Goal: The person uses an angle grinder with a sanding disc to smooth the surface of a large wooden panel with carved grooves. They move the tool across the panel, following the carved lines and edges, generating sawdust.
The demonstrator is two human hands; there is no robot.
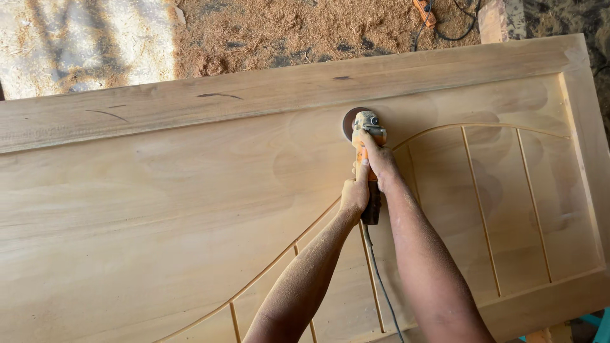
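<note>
from the head camera, an orange angle grinder (367, 159) lies across a wide pale wooden door panel (159, 209), its round sanding disc (349, 121) pressed flat on the panel just below the raised top rail (254, 95). the left hand (354, 194) is wrapped around the rear of the grinder body, fingers curled tight and mostly hidden beneath the tool. the right hand (380, 159) clasps the grinder nearer its head, closed over the top so that much of the housing is covered. both forearms are dusted with fine sawdust and run out of the bottom edge. a dark power cord (380, 279) trails from the grinder's tail down over the panel and is cut off at the bottom. right of the grinder, thin grooves (481, 209) and a curved arc mark the panel. beyond the top rail, sawdust (286, 28) covers the ground, where a small orange object (424, 11) with a cable is too partial to identify.
</note>
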